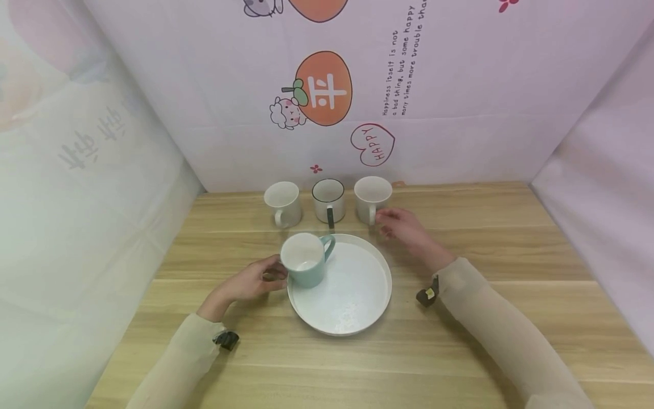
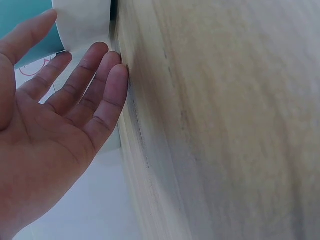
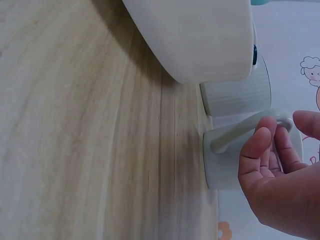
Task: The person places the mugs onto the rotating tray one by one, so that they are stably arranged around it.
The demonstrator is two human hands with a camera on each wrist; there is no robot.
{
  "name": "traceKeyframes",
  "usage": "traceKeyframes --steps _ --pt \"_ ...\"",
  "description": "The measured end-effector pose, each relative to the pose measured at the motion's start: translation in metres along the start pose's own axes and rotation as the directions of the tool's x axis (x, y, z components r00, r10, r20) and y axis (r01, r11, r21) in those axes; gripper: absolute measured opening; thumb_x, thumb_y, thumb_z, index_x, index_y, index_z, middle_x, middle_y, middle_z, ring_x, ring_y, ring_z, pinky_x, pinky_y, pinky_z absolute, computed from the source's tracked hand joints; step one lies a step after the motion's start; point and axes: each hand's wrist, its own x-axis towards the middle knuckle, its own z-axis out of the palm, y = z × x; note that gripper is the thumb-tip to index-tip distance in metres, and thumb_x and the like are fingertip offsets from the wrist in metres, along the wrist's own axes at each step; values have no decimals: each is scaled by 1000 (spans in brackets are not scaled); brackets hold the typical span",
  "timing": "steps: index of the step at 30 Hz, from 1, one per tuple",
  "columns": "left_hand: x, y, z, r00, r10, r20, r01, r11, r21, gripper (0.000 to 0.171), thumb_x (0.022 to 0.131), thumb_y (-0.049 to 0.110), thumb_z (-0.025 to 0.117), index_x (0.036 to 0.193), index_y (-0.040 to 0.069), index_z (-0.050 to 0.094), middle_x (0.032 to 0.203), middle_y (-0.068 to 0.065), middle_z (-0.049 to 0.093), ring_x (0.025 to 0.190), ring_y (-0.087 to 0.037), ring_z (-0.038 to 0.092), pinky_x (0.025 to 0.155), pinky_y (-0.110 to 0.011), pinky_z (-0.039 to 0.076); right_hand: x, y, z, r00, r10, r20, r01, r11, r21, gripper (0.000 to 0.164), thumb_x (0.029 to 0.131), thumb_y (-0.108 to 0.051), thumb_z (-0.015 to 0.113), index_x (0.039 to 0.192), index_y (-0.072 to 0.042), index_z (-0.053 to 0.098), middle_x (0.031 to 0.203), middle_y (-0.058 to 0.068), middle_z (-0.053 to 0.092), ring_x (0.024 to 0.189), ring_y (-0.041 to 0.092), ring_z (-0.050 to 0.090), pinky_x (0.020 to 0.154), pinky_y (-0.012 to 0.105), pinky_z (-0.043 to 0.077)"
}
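A teal mug (image 1: pixel 302 267) with a white inside stands at the left of a round white tray (image 1: pixel 357 295), its handle turned to the upper right. My left hand (image 1: pixel 260 278) is beside that mug and the tray's rim, fingers spread and slightly bent around nothing; in the left wrist view the palm (image 2: pixel 50 135) shows bare. At the back right, a white mug (image 1: pixel 370 196) stands on the table. The thumb and curled fingers of my right hand (image 1: pixel 403 227) hold its handle, as the right wrist view shows the hand (image 3: pixel 280 175) at the handle's top.
Left of that mug stand a white mug with a dark rim and dark handle (image 1: pixel 327 199) and another white mug (image 1: pixel 283 201), all in a row behind the tray. Printed white cloth (image 1: pixel 230 102) hangs behind and at both sides of the wooden table (image 1: pixel 460 363).
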Motion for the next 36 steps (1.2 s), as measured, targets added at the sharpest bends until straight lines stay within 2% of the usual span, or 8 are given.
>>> traceKeyframes --steps 4,12,17,24,31,36 --pt "0 0 0 1000 4 2 -4 1000 -2 46 97 24 67 137 9 51 123 -12 66 119 -33 63 101 -49 53 3 -1 3 1000 10 -9 -10 1000 6 39 103 -26 56 130 2 56 123 20 60 93 18 60 92 39 56" --pt "1 -1 1 1000 -28 11 28 1000 -3 46 96 24 69 137 13 52 124 -7 66 121 -29 62 102 -46 53 5 -4 9 1000 8 -13 -9 1000 -20 35 103 -23 56 125 3 57 113 15 63 89 15 60 89 38 57" --pt "1 -1 0 1000 -9 7 9 1000 -6 46 96 23 68 137 11 52 124 -10 66 120 -31 62 102 -48 53 9 0 9 1000 0 -18 0 1000 4 34 102 -22 56 124 4 57 112 17 62 88 16 60 88 39 57" --pt "0 -1 -1 1000 5 11 -5 1000 -12 46 96 24 68 137 10 51 124 -12 66 120 -32 63 101 -49 53 9 7 0 999 -33 -43 34 999 41 35 102 -19 56 126 7 55 105 9 64 87 16 63 81 34 58" --pt "0 -1 0 1000 4 11 -4 1000 -19 47 96 24 68 137 10 51 123 -11 66 119 -32 63 101 -48 53 8 11 -12 998 -10 -56 15 995 99 37 104 -21 52 130 6 51 115 11 62 86 12 63 74 25 55" --pt "0 -1 0 1000 1 11 -1 1000 -13 46 96 23 68 137 11 51 123 -10 66 119 -31 63 101 -48 54 8 10 -15 998 7 -55 1 991 134 38 105 -24 51 128 6 51 112 8 60 84 11 63 70 21 53"
